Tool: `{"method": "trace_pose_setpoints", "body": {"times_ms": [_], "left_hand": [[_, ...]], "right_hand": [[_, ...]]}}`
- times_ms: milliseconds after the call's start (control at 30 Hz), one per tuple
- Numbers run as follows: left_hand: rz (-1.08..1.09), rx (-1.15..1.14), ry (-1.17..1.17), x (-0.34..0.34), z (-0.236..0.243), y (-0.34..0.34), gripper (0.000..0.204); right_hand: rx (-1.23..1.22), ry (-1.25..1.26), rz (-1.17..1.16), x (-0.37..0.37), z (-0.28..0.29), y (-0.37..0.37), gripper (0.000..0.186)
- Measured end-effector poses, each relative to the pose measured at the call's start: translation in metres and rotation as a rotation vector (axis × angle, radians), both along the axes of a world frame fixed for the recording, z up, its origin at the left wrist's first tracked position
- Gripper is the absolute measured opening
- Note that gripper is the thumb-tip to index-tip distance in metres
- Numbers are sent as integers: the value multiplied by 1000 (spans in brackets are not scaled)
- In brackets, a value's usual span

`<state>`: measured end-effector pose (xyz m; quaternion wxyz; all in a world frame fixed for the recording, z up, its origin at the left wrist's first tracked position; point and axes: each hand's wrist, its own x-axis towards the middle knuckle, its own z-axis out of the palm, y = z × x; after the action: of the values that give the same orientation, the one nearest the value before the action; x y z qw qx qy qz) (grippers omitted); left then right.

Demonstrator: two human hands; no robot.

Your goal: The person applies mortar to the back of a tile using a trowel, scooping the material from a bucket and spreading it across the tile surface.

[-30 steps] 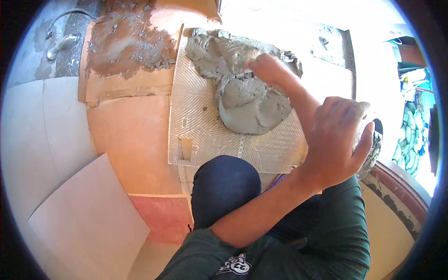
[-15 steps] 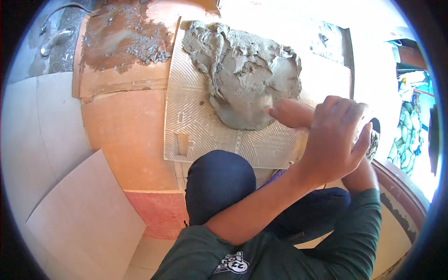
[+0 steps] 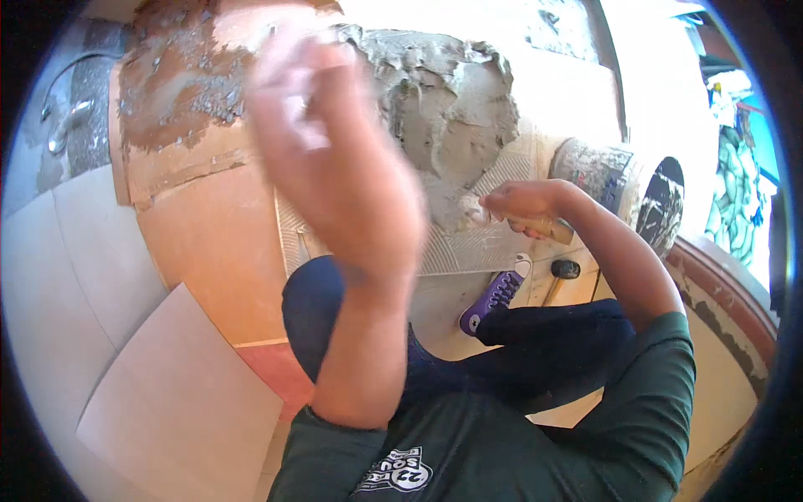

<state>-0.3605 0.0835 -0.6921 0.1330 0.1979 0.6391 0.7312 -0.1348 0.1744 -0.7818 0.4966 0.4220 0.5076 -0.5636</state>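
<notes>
My left hand (image 3: 335, 159), raised across the upper middle, is smeared by motion; whether it holds anything is unclear. My right hand (image 3: 527, 201) grips a wooden handle (image 3: 554, 228) whose mortar-smeared tool end (image 3: 477, 209) lies on the mortar's lower edge. The thick grey mortar (image 3: 443, 105) covers much of a tile (image 3: 477, 253) with a ridged back, partly hidden behind my left hand. Right of my right hand sits a mortar-caked bucket (image 3: 590, 171) on its side, beside a dark, mortar-streaked round opening.
A rubber mallet (image 3: 565, 270) lies by my purple shoe (image 3: 498, 297). Loose tiles (image 3: 180, 393) and orange boards (image 3: 196, 259) lie left. A wet patch (image 3: 180, 92) and metal fitting (image 3: 71, 113) are upper left. A raised red-brown edge (image 3: 728, 293) runs along the right.
My left hand has left the bucket and swung up and left over the mortar. My right hand has moved down and right, drawing mortar across. The bucket and mallet now show.
</notes>
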Motion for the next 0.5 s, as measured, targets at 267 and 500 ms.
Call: {"method": "trace_pose_setpoints", "body": {"times_ms": [267, 500], "left_hand": [[226, -45, 105, -38, 8, -18, 43], [223, -25, 109, -30, 9, -16, 43]], "right_hand": [[513, 273, 778, 11, 33, -9, 44], [722, 249, 460, 35, 3, 70, 51]]}}
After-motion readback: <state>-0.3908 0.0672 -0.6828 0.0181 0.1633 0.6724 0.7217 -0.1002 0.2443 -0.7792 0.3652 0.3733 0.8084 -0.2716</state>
